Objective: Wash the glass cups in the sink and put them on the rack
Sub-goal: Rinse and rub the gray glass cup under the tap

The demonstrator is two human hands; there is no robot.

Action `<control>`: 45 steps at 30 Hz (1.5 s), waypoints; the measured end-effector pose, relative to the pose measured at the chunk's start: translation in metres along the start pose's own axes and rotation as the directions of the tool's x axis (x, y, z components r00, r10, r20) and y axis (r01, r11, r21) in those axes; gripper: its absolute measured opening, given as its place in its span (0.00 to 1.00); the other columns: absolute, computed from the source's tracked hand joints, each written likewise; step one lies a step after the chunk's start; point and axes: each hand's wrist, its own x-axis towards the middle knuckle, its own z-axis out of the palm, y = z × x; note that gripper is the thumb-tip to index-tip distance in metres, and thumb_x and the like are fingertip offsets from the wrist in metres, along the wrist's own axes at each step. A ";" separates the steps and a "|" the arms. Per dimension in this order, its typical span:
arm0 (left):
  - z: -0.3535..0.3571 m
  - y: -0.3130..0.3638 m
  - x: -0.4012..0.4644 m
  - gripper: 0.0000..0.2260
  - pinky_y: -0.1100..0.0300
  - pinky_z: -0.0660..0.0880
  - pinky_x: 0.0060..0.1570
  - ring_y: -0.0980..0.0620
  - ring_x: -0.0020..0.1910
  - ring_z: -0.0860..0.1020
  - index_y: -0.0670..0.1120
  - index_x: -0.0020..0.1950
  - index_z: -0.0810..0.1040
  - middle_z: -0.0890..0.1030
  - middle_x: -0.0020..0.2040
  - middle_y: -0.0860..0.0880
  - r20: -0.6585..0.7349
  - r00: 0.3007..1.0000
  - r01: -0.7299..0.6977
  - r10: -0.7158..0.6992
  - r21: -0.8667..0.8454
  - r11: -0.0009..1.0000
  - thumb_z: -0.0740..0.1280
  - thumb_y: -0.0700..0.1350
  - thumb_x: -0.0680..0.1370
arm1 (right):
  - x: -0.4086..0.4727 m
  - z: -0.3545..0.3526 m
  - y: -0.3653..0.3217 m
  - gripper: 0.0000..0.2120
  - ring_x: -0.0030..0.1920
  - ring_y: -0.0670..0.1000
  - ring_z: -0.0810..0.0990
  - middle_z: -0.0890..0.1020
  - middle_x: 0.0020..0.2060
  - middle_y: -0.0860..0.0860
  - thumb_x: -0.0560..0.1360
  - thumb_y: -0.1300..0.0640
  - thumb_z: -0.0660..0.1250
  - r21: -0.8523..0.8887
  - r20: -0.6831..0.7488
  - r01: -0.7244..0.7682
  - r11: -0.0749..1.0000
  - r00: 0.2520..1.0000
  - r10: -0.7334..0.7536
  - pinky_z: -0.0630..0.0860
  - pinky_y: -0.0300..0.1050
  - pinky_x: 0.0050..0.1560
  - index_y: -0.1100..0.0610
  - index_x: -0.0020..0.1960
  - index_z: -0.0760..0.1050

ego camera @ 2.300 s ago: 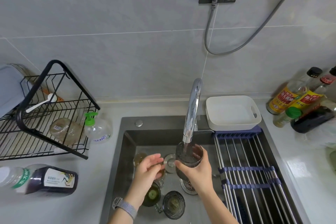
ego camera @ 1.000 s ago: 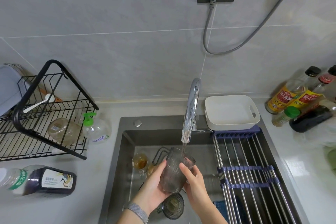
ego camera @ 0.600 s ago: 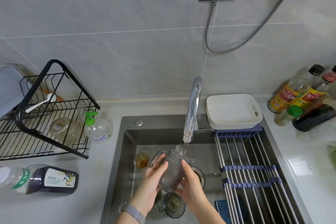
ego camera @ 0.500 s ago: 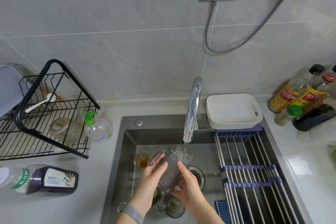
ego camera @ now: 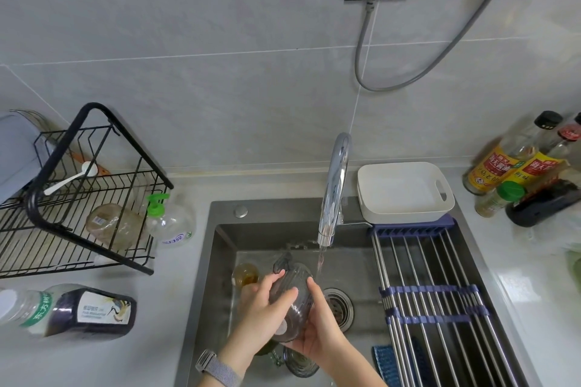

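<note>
A ribbed smoky glass cup with a handle point(ego camera: 294, 287) is tilted on its side over the sink point(ego camera: 220, 264), its base toward me. My left hand point(ego camera: 267, 308) wraps its left side and my right hand point(ego camera: 317, 320) cups its right side and bottom. Water runs from the chrome faucet point(ego camera: 334, 188) just right of the cup. An amber glass point(ego camera: 244, 273) stands at the sink's back left. Another dark glass point(ego camera: 300, 363) lies on the sink floor under my wrists. The black wire rack point(ego camera: 78, 207) stands on the counter at left.
A roll-up drying rack point(ego camera: 440, 292) covers the sink's right part, with a white tub point(ego camera: 404, 192) behind it. A soap dispenser point(ego camera: 168, 223) sits beside the black rack, which holds a jar point(ego camera: 114, 225). A bottle point(ego camera: 72, 311) lies at front left. Sauce bottles point(ego camera: 515, 163) stand at right.
The cup went from upright under the stream in my right hand to held by both hands, then tipped over with its mouth away from me and shifted left of the stream.
</note>
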 end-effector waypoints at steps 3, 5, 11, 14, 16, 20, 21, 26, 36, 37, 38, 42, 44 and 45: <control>0.001 0.002 -0.002 0.21 0.64 0.62 0.59 0.55 0.56 0.67 0.60 0.68 0.69 0.63 0.59 0.51 -0.016 1.000 0.025 -0.023 0.107 0.994 0.66 0.57 0.76 | 0.001 -0.001 0.001 0.33 0.49 0.58 0.85 0.84 0.51 0.60 0.74 0.33 0.59 -0.049 -0.022 -0.054 0.997 0.998 0.053 0.82 0.50 0.40 0.61 0.60 0.79; -0.001 0.005 -0.004 0.22 0.63 0.61 0.59 0.54 0.56 0.67 0.60 0.69 0.69 0.63 0.58 0.51 -0.010 0.999 0.036 -0.035 0.122 0.992 0.66 0.57 0.76 | 0.002 -0.001 0.002 0.34 0.49 0.58 0.85 0.85 0.50 0.60 0.74 0.33 0.59 -0.070 -0.028 -0.069 0.995 0.997 0.067 0.82 0.50 0.40 0.61 0.60 0.79; -0.006 0.001 -0.009 0.22 0.63 0.72 0.56 0.56 0.56 0.74 0.62 0.66 0.65 0.65 0.59 0.54 0.081 0.996 0.044 -0.046 0.030 0.999 0.69 0.55 0.75 | 0.002 -0.006 0.003 0.31 0.50 0.61 0.84 0.84 0.52 0.63 0.71 0.37 0.67 -0.064 0.027 0.079 0.995 0.997 -0.077 0.81 0.57 0.52 0.63 0.59 0.79; -0.008 -0.009 -0.011 0.24 0.66 0.75 0.50 0.62 0.54 0.79 0.59 0.60 0.70 0.78 0.57 0.60 0.114 0.993 0.050 -0.032 -0.158 0.986 0.77 0.49 0.70 | -0.006 -0.003 0.004 0.32 0.50 0.59 0.83 0.83 0.53 0.62 0.65 0.41 0.75 -0.112 0.005 0.200 0.973 0.980 -0.201 0.80 0.53 0.51 0.61 0.61 0.76; -0.011 -0.019 -0.011 0.30 0.60 0.77 0.55 0.56 0.53 0.82 0.52 0.62 0.76 0.84 0.54 0.54 0.117 0.992 0.077 -0.042 -0.309 0.948 0.82 0.49 0.63 | -0.010 -0.003 0.005 0.34 0.52 0.57 0.83 0.82 0.55 0.61 0.63 0.40 0.78 -0.168 0.027 0.237 0.957 0.972 -0.235 0.80 0.55 0.55 0.56 0.63 0.74; -0.018 -0.035 -0.014 0.31 0.51 0.80 0.48 0.40 0.53 0.82 0.39 0.61 0.79 0.82 0.55 0.38 0.240 0.970 0.193 -0.041 -0.655 0.731 0.81 0.48 0.62 | -0.021 -0.011 -0.019 0.24 0.52 0.59 0.81 0.78 0.57 0.55 0.75 0.35 0.60 -0.123 -0.168 0.209 0.970 0.959 -0.228 0.80 0.57 0.45 0.50 0.62 0.68; -0.018 -0.037 -0.016 0.29 0.52 0.80 0.45 0.39 0.51 0.82 0.37 0.62 0.78 0.82 0.55 0.36 0.244 0.969 0.211 -0.046 -0.708 0.674 0.80 0.46 0.64 | -0.020 -0.017 -0.031 0.23 0.53 0.60 0.79 0.76 0.57 0.56 0.77 0.36 0.58 -0.033 -0.243 0.223 0.974 0.944 -0.225 0.79 0.57 0.43 0.51 0.63 0.66; -0.014 -0.035 -0.022 0.43 0.50 0.78 0.55 0.40 0.58 0.80 0.38 0.64 0.75 0.81 0.58 0.37 0.204 0.979 0.179 -0.023 -0.791 0.585 0.85 0.49 0.53 | -0.020 -0.035 -0.106 0.26 0.67 0.62 0.71 0.70 0.69 0.61 0.82 0.51 0.55 0.199 -0.293 0.419 0.886 0.888 -0.355 0.70 0.57 0.65 0.61 0.76 0.57; -0.016 -0.026 -0.025 0.46 0.49 0.76 0.60 0.40 0.61 0.79 0.39 0.67 0.72 0.79 0.62 0.37 0.205 0.978 0.166 0.041 -0.879 0.447 0.85 0.48 0.53 | -0.049 -0.047 -0.157 0.32 0.74 0.68 0.56 0.55 0.74 0.69 0.80 0.56 0.56 0.644 -0.086 0.279 0.712 0.951 -0.296 0.57 0.58 0.75 0.73 0.74 0.47; -0.016 -0.026 -0.025 0.47 0.48 0.74 0.61 0.41 0.61 0.79 0.39 0.68 0.72 0.79 0.62 0.38 0.203 0.978 0.166 0.037 -0.881 0.443 0.85 0.48 0.53 | -0.050 -0.045 -0.159 0.32 0.74 0.68 0.56 0.54 0.74 0.69 0.80 0.56 0.56 0.657 -0.076 0.277 0.702 0.950 -0.303 0.57 0.58 0.75 0.73 0.74 0.46; -0.016 -0.027 -0.024 0.47 0.47 0.72 0.63 0.41 0.62 0.78 0.40 0.68 0.71 0.79 0.62 0.38 0.201 0.979 0.165 0.036 -0.880 0.446 0.85 0.48 0.53 | -0.051 -0.044 -0.160 0.32 0.74 0.68 0.56 0.54 0.75 0.69 0.79 0.57 0.56 0.665 -0.073 0.277 0.694 0.948 -0.309 0.57 0.59 0.75 0.72 0.75 0.46; -0.017 -0.027 -0.025 0.48 0.46 0.71 0.64 0.40 0.64 0.77 0.42 0.69 0.71 0.79 0.63 0.39 0.196 0.980 0.165 0.020 -0.874 0.457 0.85 0.49 0.53 | -0.050 -0.043 -0.162 0.32 0.74 0.68 0.56 0.53 0.75 0.68 0.79 0.59 0.56 0.686 -0.071 0.284 0.670 0.943 -0.327 0.57 0.60 0.74 0.70 0.76 0.45; -0.018 -0.026 -0.026 0.48 0.48 0.74 0.60 0.40 0.64 0.77 0.41 0.69 0.71 0.80 0.62 0.39 0.185 0.983 0.164 0.002 -0.873 0.459 0.86 0.49 0.52 | -0.051 -0.041 -0.162 0.31 0.74 0.68 0.56 0.53 0.75 0.68 0.79 0.59 0.55 0.693 -0.072 0.290 0.660 0.939 -0.337 0.58 0.60 0.74 0.70 0.76 0.46; -0.019 -0.025 -0.026 0.49 0.50 0.76 0.57 0.40 0.63 0.77 0.41 0.68 0.72 0.80 0.61 0.39 0.179 0.984 0.163 -0.010 -0.872 0.461 0.86 0.49 0.51 | -0.051 -0.039 -0.162 0.31 0.74 0.68 0.56 0.53 0.75 0.68 0.79 0.59 0.55 0.693 -0.078 0.298 0.657 0.936 -0.343 0.58 0.60 0.74 0.69 0.76 0.46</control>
